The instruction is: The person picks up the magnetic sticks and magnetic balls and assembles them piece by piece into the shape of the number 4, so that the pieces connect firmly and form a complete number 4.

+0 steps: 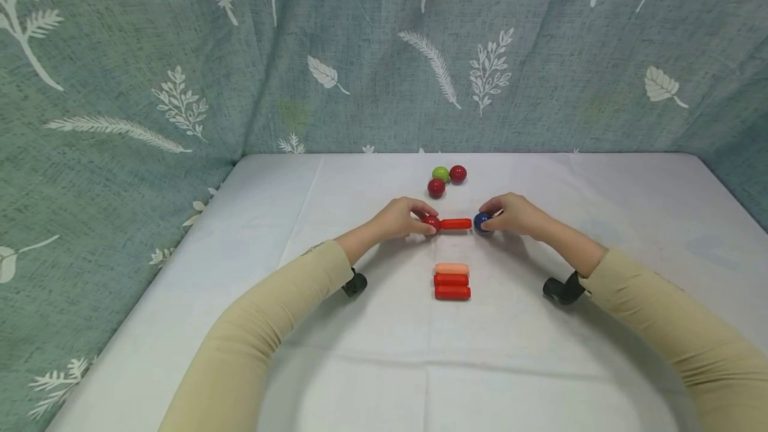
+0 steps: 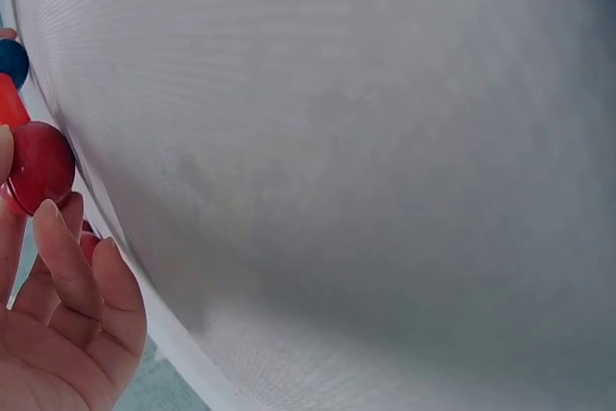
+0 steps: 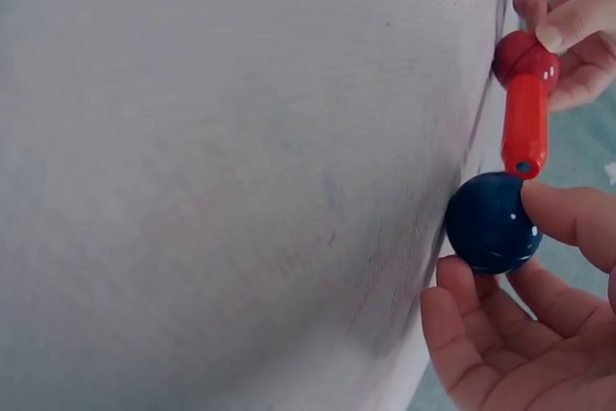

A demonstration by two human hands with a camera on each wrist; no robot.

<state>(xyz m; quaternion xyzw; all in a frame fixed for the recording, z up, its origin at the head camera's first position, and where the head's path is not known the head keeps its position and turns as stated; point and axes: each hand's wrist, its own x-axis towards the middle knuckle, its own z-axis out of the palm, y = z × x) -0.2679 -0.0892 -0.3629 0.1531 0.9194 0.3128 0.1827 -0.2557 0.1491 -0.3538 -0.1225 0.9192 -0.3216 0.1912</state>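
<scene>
My left hand (image 1: 401, 218) pinches a red ball (image 1: 431, 223) between thumb and fingers. A red rod (image 1: 456, 224) extends from that ball toward the right, its end against it. Opposite, my right hand (image 1: 515, 215) pinches a dark blue ball (image 1: 483, 222) just beyond the rod's free end. In the right wrist view the rod's free end shows a small hole, close above the blue ball (image 3: 494, 223); whether they touch I cannot tell. The left wrist view has the red ball (image 2: 41, 163) at its left edge, partly behind the thumb.
Behind the hands, two red balls (image 1: 458, 174) and a green ball (image 1: 441, 175) cluster on the white tablecloth (image 1: 360, 365). Nearer lie two red rods (image 1: 453, 293) and a peach rod (image 1: 452, 269), side by side. A patterned curtain (image 1: 372, 52) stands behind the table.
</scene>
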